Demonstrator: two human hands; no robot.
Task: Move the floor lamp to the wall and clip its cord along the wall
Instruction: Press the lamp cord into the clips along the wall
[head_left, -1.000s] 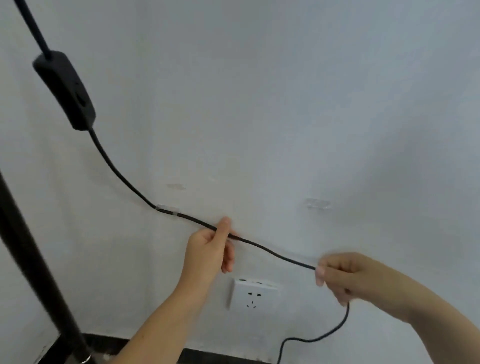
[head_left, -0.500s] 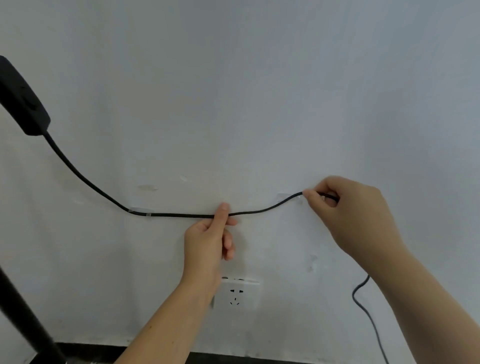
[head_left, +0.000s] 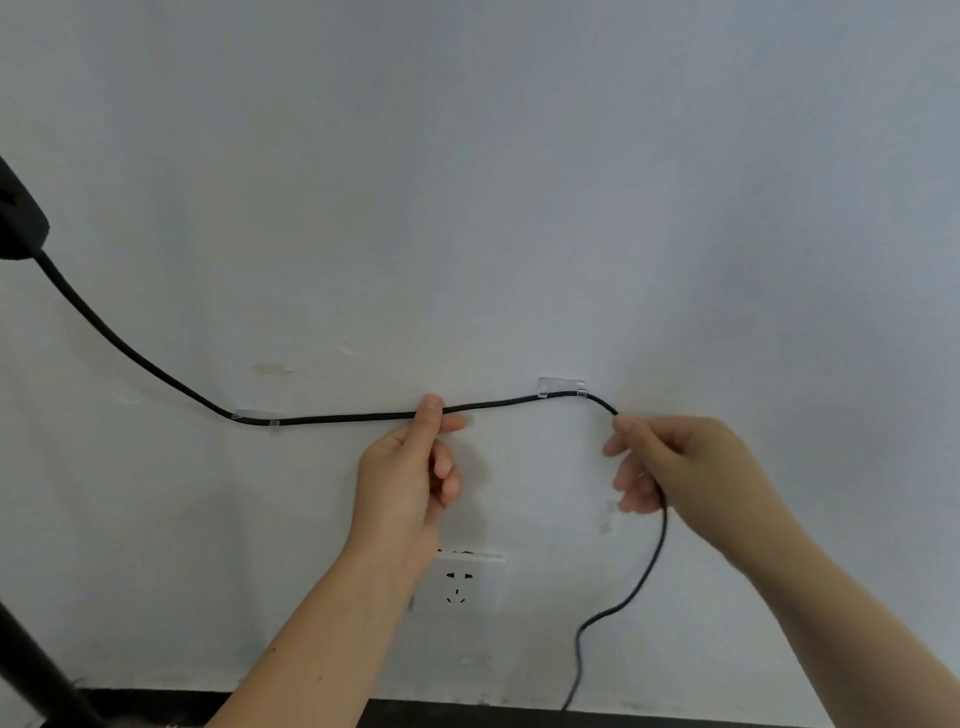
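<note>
Far out beyond the left hand (head_left: 410, 467), the inline switch (head_left: 21, 218) hangs at the frame's edge and the lamp pole (head_left: 31, 670) crosses the lower corner; the lamp is judged to stand at the wall (head_left: 467, 156). From the switch the cord (head_left: 337, 417) slopes down to the first clip (head_left: 257, 415), well out from the left hand's knuckles, and is seated there. The left hand is closed in a pinch: thumb and forefinger are shut on the cord, the other fingers curled loosely beneath. Directly under its wrist the wall socket (head_left: 462, 582) is seen, unused. Between the two hands, closer to the right one, the second clip (head_left: 561, 387) is fixed, and the cord is seen passing through or just under it; whether it has snapped fully in cannot be told. Just past that clip the cord bends down into the right hand (head_left: 675, 467), whose fingertips are closed on it, the slack dropping from below the palm to the floor.

For the step to be done well, the span by the left hand should be kept taut and level while the cord is pressed home at the second clip by the right fingers; a hard pull is best avoided, since an adhesive clip could be peeled off
</note>
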